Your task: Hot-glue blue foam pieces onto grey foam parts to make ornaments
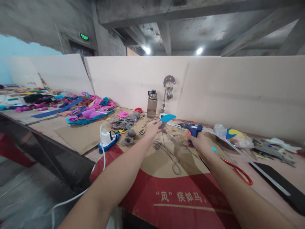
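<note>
The left hand (152,129) is closed in a pinch, thumb and fingers gripping the edge of a blue cutout (168,118) with a grey piece (163,125) below it. The cutout is held raised over the work table, in front of the water bottle (152,107). The right hand (199,140) is wrapped around the handle of a blue glue gun (196,129), its nozzle pointing left toward the cutout; nozzle contact with the cutout cannot be confirmed. A string (172,156) lies in loose loops on the cardboard (152,163) beneath the hands. Left of the loops are a coil of grey yarn (128,141) and, just behind it, a grey yarn ball (131,132). A blue power strip (110,143) carrying a white plug (106,137) sits near the table's left edge. Behind, a grey crescent ornament (169,80) with pink dots is against the white partition (128,76). To the right, a red handle (240,173) lies near a black flat object (281,186); a clear plastic bag (241,140) is farther back.
</note>
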`<state>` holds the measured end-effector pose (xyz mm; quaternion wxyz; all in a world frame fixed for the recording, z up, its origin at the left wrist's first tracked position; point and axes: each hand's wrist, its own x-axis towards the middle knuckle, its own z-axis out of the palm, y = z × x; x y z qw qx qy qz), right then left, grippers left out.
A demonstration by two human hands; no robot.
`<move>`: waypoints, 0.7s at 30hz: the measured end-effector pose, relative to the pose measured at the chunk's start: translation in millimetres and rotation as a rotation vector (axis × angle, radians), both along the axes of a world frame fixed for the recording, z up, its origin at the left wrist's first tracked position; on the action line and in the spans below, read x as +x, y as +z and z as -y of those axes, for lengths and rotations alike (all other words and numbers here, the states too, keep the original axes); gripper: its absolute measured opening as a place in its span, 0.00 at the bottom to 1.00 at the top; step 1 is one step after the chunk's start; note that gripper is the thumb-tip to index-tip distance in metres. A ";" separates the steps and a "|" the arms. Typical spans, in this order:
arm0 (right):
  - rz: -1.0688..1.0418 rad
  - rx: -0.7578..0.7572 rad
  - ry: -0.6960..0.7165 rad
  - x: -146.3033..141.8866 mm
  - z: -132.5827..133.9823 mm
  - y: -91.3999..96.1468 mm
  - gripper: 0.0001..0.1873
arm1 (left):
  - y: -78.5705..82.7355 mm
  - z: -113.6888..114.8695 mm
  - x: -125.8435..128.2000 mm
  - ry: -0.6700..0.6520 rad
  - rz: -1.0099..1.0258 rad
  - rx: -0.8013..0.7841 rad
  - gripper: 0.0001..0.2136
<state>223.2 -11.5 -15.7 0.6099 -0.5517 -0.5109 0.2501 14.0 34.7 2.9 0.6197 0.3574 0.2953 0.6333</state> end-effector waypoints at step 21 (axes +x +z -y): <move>-0.666 0.101 0.420 -134.4 23.9 178.7 0.06 | -14.2 -10.2 0.3 0.069 -0.041 -0.039 0.05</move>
